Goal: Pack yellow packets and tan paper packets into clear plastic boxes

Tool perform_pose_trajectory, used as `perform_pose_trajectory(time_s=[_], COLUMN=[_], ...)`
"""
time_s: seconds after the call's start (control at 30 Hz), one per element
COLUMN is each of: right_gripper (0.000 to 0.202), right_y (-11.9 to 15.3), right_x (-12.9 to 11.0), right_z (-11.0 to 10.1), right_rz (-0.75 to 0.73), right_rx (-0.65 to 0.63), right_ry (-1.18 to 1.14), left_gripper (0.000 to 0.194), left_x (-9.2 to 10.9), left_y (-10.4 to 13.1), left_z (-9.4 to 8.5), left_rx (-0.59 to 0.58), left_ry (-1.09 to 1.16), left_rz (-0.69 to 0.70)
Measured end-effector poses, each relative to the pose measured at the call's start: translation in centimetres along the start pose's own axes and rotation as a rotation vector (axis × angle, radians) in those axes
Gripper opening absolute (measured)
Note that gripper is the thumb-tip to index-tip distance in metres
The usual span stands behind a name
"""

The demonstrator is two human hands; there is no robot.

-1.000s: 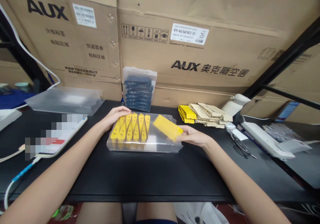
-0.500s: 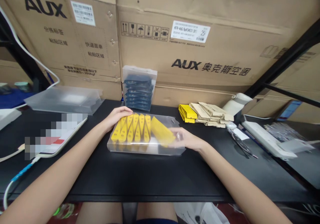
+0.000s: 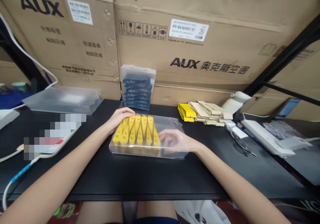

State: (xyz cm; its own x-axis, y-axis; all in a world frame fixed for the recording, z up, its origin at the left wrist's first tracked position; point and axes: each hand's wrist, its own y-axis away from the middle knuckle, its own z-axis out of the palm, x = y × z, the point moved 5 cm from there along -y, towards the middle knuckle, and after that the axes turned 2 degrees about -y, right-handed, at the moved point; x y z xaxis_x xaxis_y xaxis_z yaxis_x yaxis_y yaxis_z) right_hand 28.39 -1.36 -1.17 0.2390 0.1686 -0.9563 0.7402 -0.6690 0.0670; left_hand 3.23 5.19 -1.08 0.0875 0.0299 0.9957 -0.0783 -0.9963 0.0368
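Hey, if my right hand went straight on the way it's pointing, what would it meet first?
Probably the rightmost yellow packet: your right hand is inside the clear box, pointing left towards it. They may already touch; depth is unclear through the box.

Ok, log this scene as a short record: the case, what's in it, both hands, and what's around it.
Clear plastic case: lying on the black table
Contents: yellow packets in a row, towards the left end
Left hand: on the case's far left corner
Right hand: inside the right end; contact with a packet unclear
Behind: upright clear container with dark packets
Right side: brown packs, white bottle
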Motion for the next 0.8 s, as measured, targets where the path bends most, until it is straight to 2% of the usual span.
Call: perform_pose_trajectory(time_s=[0.17, 0.53, 0.8], right_gripper=[0.050, 0.050, 0.049], right_y=[-0.23, -0.35, -0.20], right_x=[0.13, 0.74, 0.47], right_z=[0.24, 0.13, 0.51], right_rz=[-0.016, 0.012, 0.040], right_rx=[-0.001, 0.002, -0.042], right_ry=[-0.055, -0.126, -0.191], left_gripper=[0.026, 0.023, 0.023], left_x=[0.30, 0.28, 0.38], left_y=[0.27, 0.25, 0.23], left_z=[0.27, 0.15, 0.19], left_rx=[-0.005, -0.008, -0.006], left_ry=[0.001, -0.006, -0.029], left_rz=[0.008, 0.007, 0.020])
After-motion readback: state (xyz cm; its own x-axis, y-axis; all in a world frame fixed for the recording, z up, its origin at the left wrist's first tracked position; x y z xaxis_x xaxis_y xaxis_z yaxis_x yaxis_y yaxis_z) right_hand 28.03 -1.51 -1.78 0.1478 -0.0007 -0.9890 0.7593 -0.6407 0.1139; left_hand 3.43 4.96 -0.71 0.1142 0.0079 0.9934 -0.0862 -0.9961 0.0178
